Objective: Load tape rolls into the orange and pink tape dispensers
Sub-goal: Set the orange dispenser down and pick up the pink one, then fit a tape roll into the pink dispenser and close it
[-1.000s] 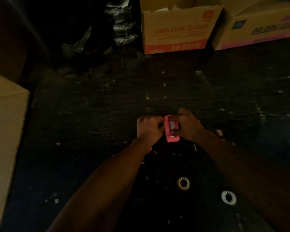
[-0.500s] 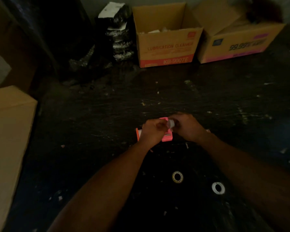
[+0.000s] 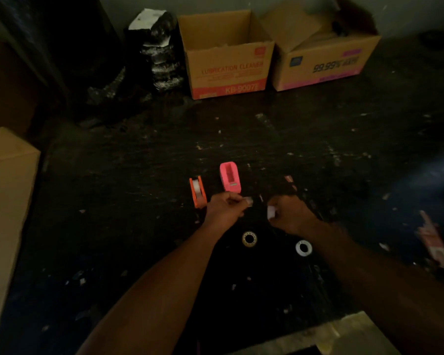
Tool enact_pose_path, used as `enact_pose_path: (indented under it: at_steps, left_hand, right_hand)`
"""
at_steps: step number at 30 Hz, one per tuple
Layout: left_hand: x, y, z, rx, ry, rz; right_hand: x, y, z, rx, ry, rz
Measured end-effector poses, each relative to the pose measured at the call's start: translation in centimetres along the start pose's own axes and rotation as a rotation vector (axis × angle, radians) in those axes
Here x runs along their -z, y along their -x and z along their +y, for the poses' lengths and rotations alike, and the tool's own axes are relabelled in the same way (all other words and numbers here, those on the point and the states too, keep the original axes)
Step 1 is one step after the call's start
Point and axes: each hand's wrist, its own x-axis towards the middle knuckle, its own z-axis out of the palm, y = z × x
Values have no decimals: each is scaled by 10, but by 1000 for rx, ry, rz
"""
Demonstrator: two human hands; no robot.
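Dim light, dark scuffed floor. I see the pink dispenser standing on the floor, its cradle open and bare. Just to its left stands the orange dispenser, a pale roll seated inside.

Left hand sits just below the pink dispenser, fingers pinched on a small clear piece, too blurred to identify. Right hand is near it but apart, fingers closed on a small white piece.

Two loose tape rolls lie flat nearer me, between the forearms: a yellowish roll and a white roll.

Far side: open carton printed "LUBRICATION CLEANER", second carton to its right.
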Motion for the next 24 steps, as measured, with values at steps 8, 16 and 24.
enact_pose_path:
  at_steps: [8,16,24]
  left_hand:
    - [-14,16,-43,138,-44,-42]
    - [-27,25,-45,156,-40,-66]
    - [-43,30,-45,158,-29,-125]
  right_hand:
    - [-52,19,29,-72,122,-111]
    - [-45,53,69,-212,-39,-18]
    - [-54,66,75,-256,-219,36]
